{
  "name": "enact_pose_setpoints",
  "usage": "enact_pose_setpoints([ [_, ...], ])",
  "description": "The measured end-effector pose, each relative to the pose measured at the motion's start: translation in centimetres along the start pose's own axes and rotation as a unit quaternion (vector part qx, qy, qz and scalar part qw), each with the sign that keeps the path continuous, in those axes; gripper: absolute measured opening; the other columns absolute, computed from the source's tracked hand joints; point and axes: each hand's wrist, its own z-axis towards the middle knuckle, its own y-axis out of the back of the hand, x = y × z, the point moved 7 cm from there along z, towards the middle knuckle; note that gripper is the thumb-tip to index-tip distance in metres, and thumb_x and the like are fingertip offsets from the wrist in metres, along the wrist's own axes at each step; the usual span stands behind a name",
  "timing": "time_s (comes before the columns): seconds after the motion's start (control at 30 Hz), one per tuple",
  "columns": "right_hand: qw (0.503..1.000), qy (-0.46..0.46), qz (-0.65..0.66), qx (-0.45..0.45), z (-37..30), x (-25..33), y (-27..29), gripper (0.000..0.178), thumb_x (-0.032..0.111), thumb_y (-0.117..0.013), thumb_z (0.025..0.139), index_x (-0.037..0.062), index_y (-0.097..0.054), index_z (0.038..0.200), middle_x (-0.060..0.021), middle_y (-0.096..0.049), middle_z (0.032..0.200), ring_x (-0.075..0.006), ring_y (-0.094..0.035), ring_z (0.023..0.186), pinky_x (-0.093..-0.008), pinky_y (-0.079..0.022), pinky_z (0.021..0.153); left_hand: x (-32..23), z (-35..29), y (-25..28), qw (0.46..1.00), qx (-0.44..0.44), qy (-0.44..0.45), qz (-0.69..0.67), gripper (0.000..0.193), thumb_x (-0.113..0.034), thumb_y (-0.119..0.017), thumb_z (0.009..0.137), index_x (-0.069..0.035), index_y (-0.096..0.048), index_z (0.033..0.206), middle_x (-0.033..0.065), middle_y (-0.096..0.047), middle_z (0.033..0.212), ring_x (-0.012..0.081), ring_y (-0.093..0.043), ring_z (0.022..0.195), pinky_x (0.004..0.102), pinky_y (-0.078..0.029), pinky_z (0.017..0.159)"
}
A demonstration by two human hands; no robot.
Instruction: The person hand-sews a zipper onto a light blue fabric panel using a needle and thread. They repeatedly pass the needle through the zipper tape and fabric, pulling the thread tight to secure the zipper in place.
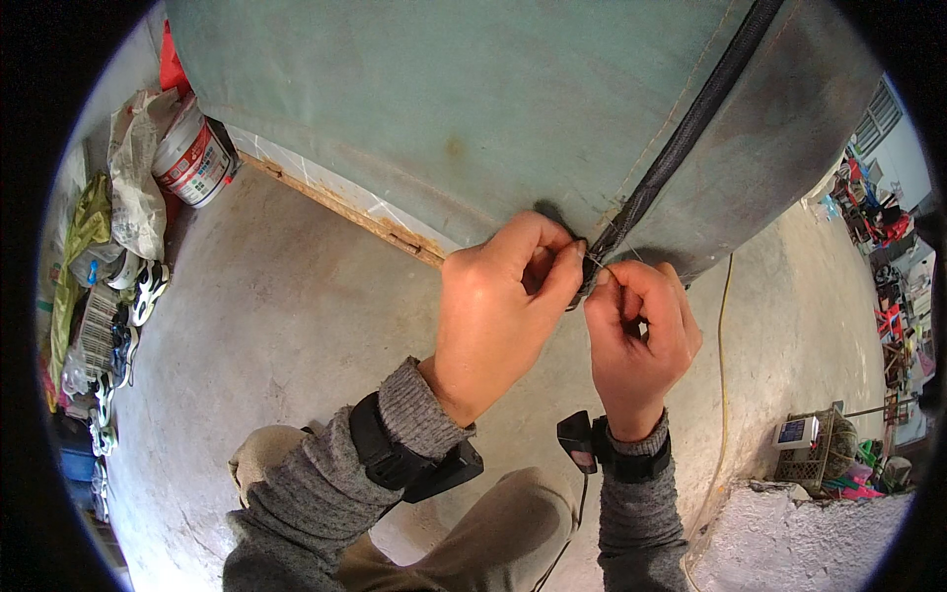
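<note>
A large green fabric cover [424,109] hangs in front of me, with a black zipper-like strip [679,143] running slantwise down to its lower corner. At that corner my left hand [508,301] is closed, thumb and index finger pinched beside the strip's dark lower end. Close to its fingertips, my right hand [646,331] also makes a pinch. A thin pale thread [594,259] stretches between the two pinches, and loose strands show around the strip's end. Whether the right fingers hold anything besides the thread is hidden.
A wooden edge [345,212] shows beneath the cover. At the left stand a white bucket [195,163], bags and several shoes [148,291]. A yellow cable [725,365] crosses the concrete floor on the right, near a plastic crate [814,459] and a whitish block [799,543].
</note>
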Motion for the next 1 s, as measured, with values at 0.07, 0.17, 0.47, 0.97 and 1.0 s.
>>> enact_pose_setpoints([
  [0.07, 1.000, -0.004, -0.001, 0.003, 0.0, 0.0, 0.0, 0.021, -0.011, -0.069, 0.073, 0.0029, -0.063, 0.087, -0.0036, -0.044, 0.064, -0.0134, -0.041, 0.050, -0.0271, -0.034, 0.045, -0.2, 0.1, 0.0, 1.000, -0.003, -0.004, 0.007, 0.010, -0.002, -0.068, 0.088, 0.003, -0.060, 0.085, 0.0016, -0.062, 0.063, 0.0018, -0.053, 0.056, 0.0196, -0.042, 0.050],
  [0.17, 1.000, -0.008, -0.005, 0.003, 0.0, -0.1, -0.1, 0.021, -0.011, -0.069, 0.072, 0.0031, -0.063, 0.087, -0.0037, -0.044, 0.064, -0.0137, -0.041, 0.050, -0.0275, -0.034, 0.045, -0.3, 0.1, 0.0, 1.000, -0.004, -0.001, 0.007, 0.012, -0.001, -0.068, 0.088, 0.001, -0.055, 0.087, 0.0030, -0.060, 0.059, 0.0024, -0.053, 0.053, 0.0202, -0.041, 0.047],
  [0.47, 1.000, -0.015, 0.002, -0.001, 0.1, -0.3, -0.1, 0.021, -0.011, -0.069, 0.072, 0.0026, -0.063, 0.087, -0.0036, -0.043, 0.064, -0.0133, -0.041, 0.050, -0.0272, -0.033, 0.045, -0.2, -0.1, 0.0, 1.000, 0.006, 0.005, -0.026, 0.018, 0.002, -0.066, 0.088, -0.001, -0.048, 0.091, 0.0023, -0.059, 0.058, 0.0036, -0.054, 0.053, 0.0208, -0.041, 0.046],
  [0.97, 1.000, -0.002, -0.002, -0.001, -0.1, -0.2, -0.1, 0.020, -0.010, -0.070, 0.072, 0.0025, -0.063, 0.087, -0.0034, -0.044, 0.064, -0.0132, -0.041, 0.049, -0.0267, -0.034, 0.044, 0.5, -0.3, -0.5, 0.996, 0.021, 0.055, -0.064, 0.025, 0.003, -0.067, 0.088, -0.003, -0.043, 0.092, 0.0025, -0.058, 0.063, 0.0047, -0.055, 0.057, 0.0209, -0.042, 0.048],
  [1.0, 1.000, -0.002, -0.001, -0.001, 0.0, -0.2, -0.1, 0.020, -0.010, -0.070, 0.072, 0.0025, -0.063, 0.086, -0.0034, -0.044, 0.064, -0.0134, -0.041, 0.049, -0.0266, -0.034, 0.044, 0.6, -0.3, -0.5, 0.996, 0.022, 0.059, -0.064, 0.025, 0.003, -0.067, 0.088, -0.003, -0.043, 0.092, 0.0025, -0.058, 0.063, 0.0048, -0.055, 0.057, 0.0209, -0.042, 0.048],
])
